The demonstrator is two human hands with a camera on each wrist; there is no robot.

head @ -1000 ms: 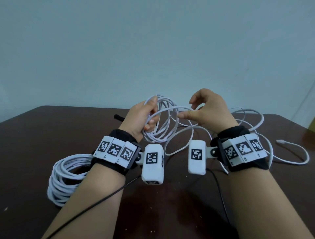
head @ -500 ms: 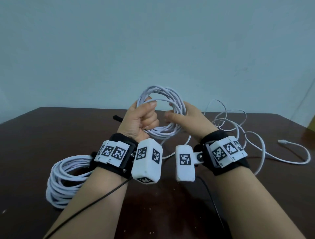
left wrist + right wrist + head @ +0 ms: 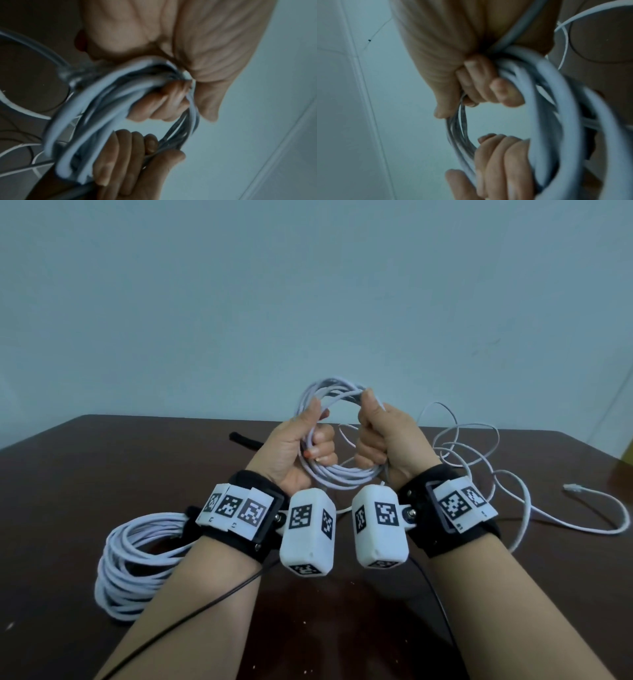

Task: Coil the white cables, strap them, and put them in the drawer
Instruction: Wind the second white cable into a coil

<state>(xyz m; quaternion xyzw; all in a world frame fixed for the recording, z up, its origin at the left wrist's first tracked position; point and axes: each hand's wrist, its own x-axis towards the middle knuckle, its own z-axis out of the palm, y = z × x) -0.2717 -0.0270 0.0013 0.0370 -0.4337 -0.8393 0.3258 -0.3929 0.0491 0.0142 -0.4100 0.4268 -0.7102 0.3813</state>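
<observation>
A small coil of white cable (image 3: 342, 478) is held upright above the brown table (image 3: 102, 467). My left hand (image 3: 317, 447) grips its left side with fingers curled round the strands. My right hand (image 3: 372, 445) grips the right side the same way, thumb near the top. The left wrist view shows the coil (image 3: 80, 108) running through the left hand's curled fingers (image 3: 159, 104). In the right wrist view the coil (image 3: 565, 108) passes under the right hand's fingers (image 3: 488, 86). The uncoiled rest of this cable (image 3: 479, 463) lies in loose loops on the table to the right.
A larger finished coil of white cable (image 3: 137, 563) lies on the table at the left, under my left forearm. A black strap (image 3: 244, 438) lies behind my left hand. The loose cable's plug (image 3: 572, 488) rests near the right edge. A pale wall stands behind.
My right hand brought another loop to the coil and now grips its right side. Both hands have risen and turned closer together, and the coil has grown tighter.
</observation>
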